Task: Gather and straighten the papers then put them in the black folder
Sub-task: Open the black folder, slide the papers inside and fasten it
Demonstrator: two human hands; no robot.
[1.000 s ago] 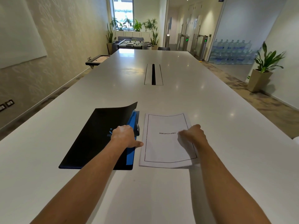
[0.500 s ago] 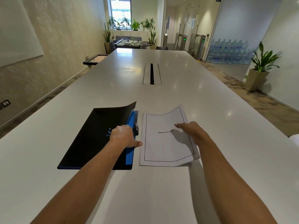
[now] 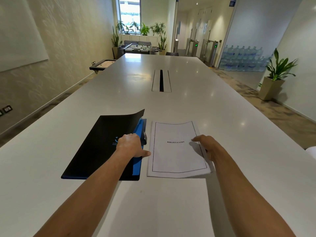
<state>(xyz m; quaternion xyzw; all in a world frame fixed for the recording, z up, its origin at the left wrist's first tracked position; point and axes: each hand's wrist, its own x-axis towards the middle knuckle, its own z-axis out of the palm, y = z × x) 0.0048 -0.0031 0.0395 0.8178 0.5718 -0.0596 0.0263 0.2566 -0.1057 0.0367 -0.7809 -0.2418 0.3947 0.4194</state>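
The black folder (image 3: 95, 147) lies on the white table (image 3: 188, 103), just left of the papers. Blue lining shows along its right side, and the far right corner of its cover curls up. My left hand (image 3: 130, 146) rests on the folder's right edge, fingers curled over the cover and thumb pointing at the papers. The papers (image 3: 171, 159) form one white stack topped by a sheet reading BIBLIOGRAPHY. My right hand (image 3: 207, 147) grips the stack's right edge, thumb on top and fingers underneath, so that edge sits slightly raised.
A cable slot (image 3: 161, 80) runs along the middle of the table beyond the papers. Something white (image 3: 312, 151) pokes in at the right edge of the view. A potted plant (image 3: 273, 77) stands on the floor to the right.
My right hand has gone from resting on top of the stack to holding its right edge. The stack's far right corner rose and has settled back. My left hand has stayed on the folder.
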